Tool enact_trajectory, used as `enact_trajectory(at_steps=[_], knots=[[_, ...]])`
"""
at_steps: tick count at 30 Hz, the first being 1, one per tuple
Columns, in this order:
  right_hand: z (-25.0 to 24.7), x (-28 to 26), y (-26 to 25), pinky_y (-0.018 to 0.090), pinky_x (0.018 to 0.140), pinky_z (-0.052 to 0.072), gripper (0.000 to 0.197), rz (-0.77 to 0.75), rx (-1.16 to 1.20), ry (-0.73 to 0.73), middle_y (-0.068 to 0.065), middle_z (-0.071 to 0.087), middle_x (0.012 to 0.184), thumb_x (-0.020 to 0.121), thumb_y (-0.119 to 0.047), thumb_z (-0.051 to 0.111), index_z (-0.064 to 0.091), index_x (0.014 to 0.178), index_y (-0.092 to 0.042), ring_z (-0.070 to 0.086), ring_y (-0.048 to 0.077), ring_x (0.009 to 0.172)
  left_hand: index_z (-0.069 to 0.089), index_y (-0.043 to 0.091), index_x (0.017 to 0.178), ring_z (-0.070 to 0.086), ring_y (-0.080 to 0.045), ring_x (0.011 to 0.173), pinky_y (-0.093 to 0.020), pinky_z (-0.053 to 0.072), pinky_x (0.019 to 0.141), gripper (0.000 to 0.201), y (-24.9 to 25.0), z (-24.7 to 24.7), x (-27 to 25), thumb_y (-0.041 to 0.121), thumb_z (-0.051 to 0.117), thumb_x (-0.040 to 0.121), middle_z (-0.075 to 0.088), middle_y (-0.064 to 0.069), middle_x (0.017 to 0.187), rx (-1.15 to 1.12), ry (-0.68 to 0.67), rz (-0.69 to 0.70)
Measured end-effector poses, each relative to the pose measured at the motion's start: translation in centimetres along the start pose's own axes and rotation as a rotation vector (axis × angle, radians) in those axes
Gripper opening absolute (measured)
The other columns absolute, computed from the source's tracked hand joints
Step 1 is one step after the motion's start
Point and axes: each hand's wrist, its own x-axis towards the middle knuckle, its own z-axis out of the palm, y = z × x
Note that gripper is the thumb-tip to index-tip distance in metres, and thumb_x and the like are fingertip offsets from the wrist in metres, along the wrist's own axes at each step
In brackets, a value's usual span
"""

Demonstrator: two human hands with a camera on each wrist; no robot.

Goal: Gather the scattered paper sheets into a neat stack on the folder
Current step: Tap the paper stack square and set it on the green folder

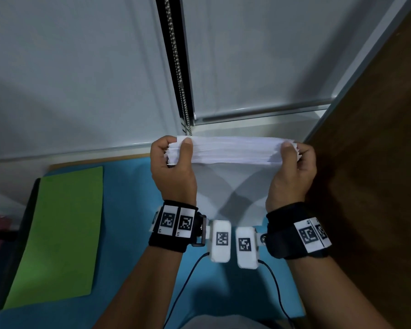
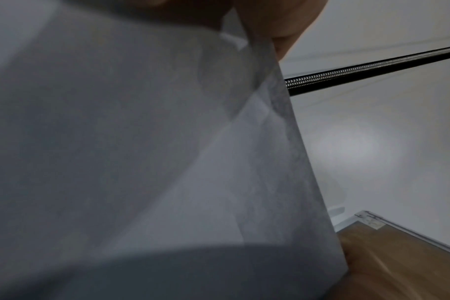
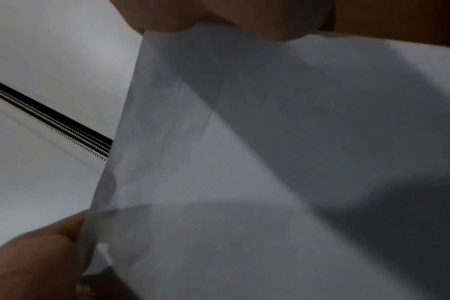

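Fingers [image 1: 186, 148] grip paper stack [image 1: 235, 149] upright | green folder [image 1: 62, 233] left, apart

Black wristbands [image 1: 172, 225], white coded tags

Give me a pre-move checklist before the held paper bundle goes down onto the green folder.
1. Left hand grips the white paper bundle: ok.
2. Right hand grips its other end: ok.
3. Bundle edges squared: not ok, sheets stick out unevenly at both ends.
4. Flat green folder free on top: ok.
5. Bundle over the folder: not ok, folder lies to its left.
6. All sheets gathered: cannot tell.
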Motion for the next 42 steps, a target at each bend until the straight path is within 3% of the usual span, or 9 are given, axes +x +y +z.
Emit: enact_trajectory(at_steps=[4,9,15,20,26,29,31,37,42], knots=[[0.0,0.2,0.4,0.021,0.068,0.041,0.009,-0.036,-0.036,0.081,-0.006,0.051,0.073,0.079,-0.027,0.056,0.054,0.077,-0.019,0.048,0.003,0.068,0.054,0.009,0.093,0.048,0.006,0.060,-0.006,0.039,0.061,0.009,-0.1,-0.2,-0.6,0.013,0.063,0.091,0.055,0.023,0.067,-0.032,-0.083,0.022],[0.3,1.7,-0.3,0.022,0.057,0.039,0.014,-0.047,0.014,0.130,-0.007,0.048,0.066,0.088,-0.013,0.056,0.052,0.075,-0.014,0.044,0.003,0.057,0.038,0.009,0.113,0.047,-0.016,0.083,-0.029,0.041,0.076,0.053,-0.4,-1.7,0.1,0.015,0.068,0.070,0.045,-0.002,0.096,-0.167,-0.552,0.061],[0.7,2.2,-0.1,0.017,0.055,0.040,0.017,-0.062,0.047,0.137,-0.006,0.050,0.064,0.094,-0.008,0.055,0.051,0.077,-0.011,0.046,0.000,0.054,0.031,0.013,0.121,0.051,-0.026,0.103,-0.032,0.041,0.095,0.073,-1.4,-3.2,1.9,0.009,0.077,0.066,0.046,-0.014,0.110,0.116,-0.816,0.240],[1.1,1.9,-0.4,0.024,0.062,0.040,0.019,-0.082,0.081,-0.048,-0.015,0.049,0.065,0.091,-0.034,0.056,0.052,0.078,-0.020,0.045,0.003,0.061,0.038,0.022,0.112,0.054,0.012,0.078,-0.005,0.041,0.073,0.064,-1.8,-3.3,2.5,-0.006,0.078,0.070,0.050,0.027,0.092,0.323,-0.510,0.253],[-2.6,2.0,3.0,0.044,0.108,0.041,0.067,-0.125,-0.049,-0.618,0.005,0.053,0.131,0.076,-0.039,0.080,0.042,0.130,-0.029,0.052,0.023,0.124,0.043,0.011,0.110,0.055,0.015,0.074,-0.003,0.042,0.070,0.059,-2.1,-3.5,4.1,-0.011,0.078,0.067,0.049,0.020,0.089,0.294,-0.352,0.248],[-3.2,1.8,5.4,0.050,0.104,0.047,0.052,-0.008,-0.255,-0.597,-0.001,0.063,0.126,0.079,-0.042,0.076,0.050,0.123,-0.040,0.059,0.018,0.121,0.039,0.014,0.106,0.054,0.016,0.074,-0.001,0.040,0.071,0.061,-2.3,-3.6,4.2,-0.013,0.077,0.067,0.048,0.018,0.090,0.263,-0.351,0.231],[-2.9,1.7,6.2,0.042,0.097,0.051,0.034,-0.003,-0.295,-0.558,-0.009,0.068,0.113,0.087,-0.024,0.069,0.055,0.116,-0.035,0.064,0.008,0.111,0.037,0.014,0.107,0.055,0.013,0.079,-0.004,0.042,0.077,0.060,-2.4,-3.6,4.3,-0.015,0.074,0.069,0.048,0.016,0.093,0.221,-0.383,0.219],[-2.0,0.4,6.3,0.022,0.094,0.049,0.044,-0.043,-0.295,-0.525,-0.008,0.062,0.117,0.091,-0.006,0.061,0.047,0.125,-0.028,0.061,0.003,0.109,0.043,0.037,0.116,0.060,-0.009,0.110,-0.024,0.046,0.096,0.046,-4.4,-4.2,3.8,0.011,0.063,0.084,0.061,0.012,0.115,0.093,-0.457,-0.018],[-1.3,-0.7,7.0,0.026,0.095,0.046,0.047,-0.089,-0.424,-0.533,-0.002,0.057,0.118,0.091,-0.006,0.055,0.034,0.132,-0.011,0.058,0.016,0.110,0.040,0.022,0.128,0.061,0.013,0.095,-0.009,0.048,0.086,0.050,-6.9,-4.2,2.6,0.004,0.063,0.088,0.061,0.017,0.111,0.168,-0.392,-0.137]])
